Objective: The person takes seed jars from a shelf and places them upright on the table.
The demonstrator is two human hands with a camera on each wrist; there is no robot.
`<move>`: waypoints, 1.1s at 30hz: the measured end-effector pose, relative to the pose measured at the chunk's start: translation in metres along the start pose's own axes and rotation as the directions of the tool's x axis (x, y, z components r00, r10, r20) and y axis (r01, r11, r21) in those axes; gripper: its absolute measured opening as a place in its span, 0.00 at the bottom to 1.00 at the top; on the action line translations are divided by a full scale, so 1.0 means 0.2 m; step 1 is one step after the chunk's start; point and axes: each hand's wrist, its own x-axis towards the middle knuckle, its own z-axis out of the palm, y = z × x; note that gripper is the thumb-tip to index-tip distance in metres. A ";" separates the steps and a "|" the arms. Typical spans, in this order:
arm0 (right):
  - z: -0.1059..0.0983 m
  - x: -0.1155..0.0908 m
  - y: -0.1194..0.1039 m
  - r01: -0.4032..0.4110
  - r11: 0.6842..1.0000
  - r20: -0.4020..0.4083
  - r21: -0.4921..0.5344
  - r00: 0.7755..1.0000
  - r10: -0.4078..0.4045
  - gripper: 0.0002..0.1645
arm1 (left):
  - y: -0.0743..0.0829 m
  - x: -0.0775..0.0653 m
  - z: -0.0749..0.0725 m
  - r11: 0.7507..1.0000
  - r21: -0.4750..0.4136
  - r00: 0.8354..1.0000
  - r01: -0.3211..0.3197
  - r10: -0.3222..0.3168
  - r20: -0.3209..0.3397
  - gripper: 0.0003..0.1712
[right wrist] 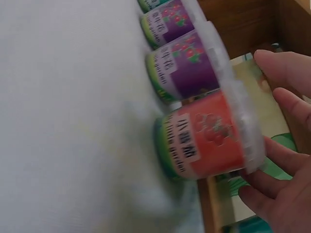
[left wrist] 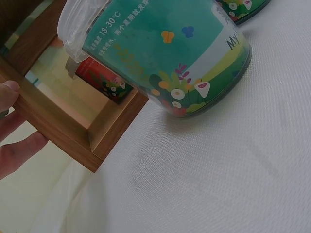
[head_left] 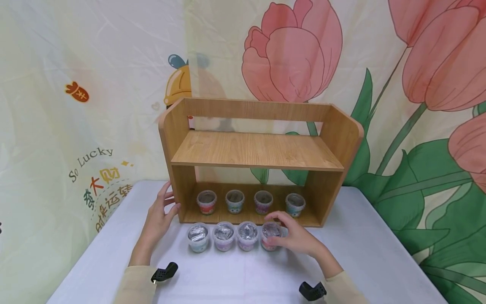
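Note:
My left hand (head_left: 159, 213) is at the left side panel of the wooden shelf (head_left: 256, 150), fingertips against its outer face and thumb at the front edge. My right hand (head_left: 294, 234) spreads over a small red-labelled cup (right wrist: 204, 136) at the right end of the front row. In the right wrist view its lower fingertips meet the clear lid, while the upper fingers stand apart from it. Beside that cup stand two purple-labelled cups (head_left: 247, 236) (head_left: 224, 236) and a teal-labelled cup (head_left: 198, 237), all with silvery contents under clear lids.
On the shelf's lower level stand a red cup (head_left: 206, 202), a blue-green cup (head_left: 235, 201), a purple cup (head_left: 263, 202) and a light-blue cup (head_left: 295, 204). A white cloth (head_left: 228, 278) covers the table. Behind hangs a curtain (head_left: 125, 63) printed with tulips.

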 end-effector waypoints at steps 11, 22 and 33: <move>-0.07 0.14 -0.15 0.072 0.997 0.019 0.021 0.997 -0.072 0.36 | -0.01 -0.01 0.00 1.000 -0.006 1.000 -0.007 0.007 -0.002 0.60; 0.02 0.31 -0.29 0.005 0.995 -0.020 0.096 1.000 -0.003 0.40 | -0.01 0.00 0.00 1.000 -0.008 1.000 -0.005 0.005 0.002 0.60; 0.16 0.48 -0.35 0.004 0.976 -0.021 0.219 1.000 0.001 0.42 | -0.01 0.00 0.00 1.000 -0.003 1.000 -0.009 0.009 -0.001 0.60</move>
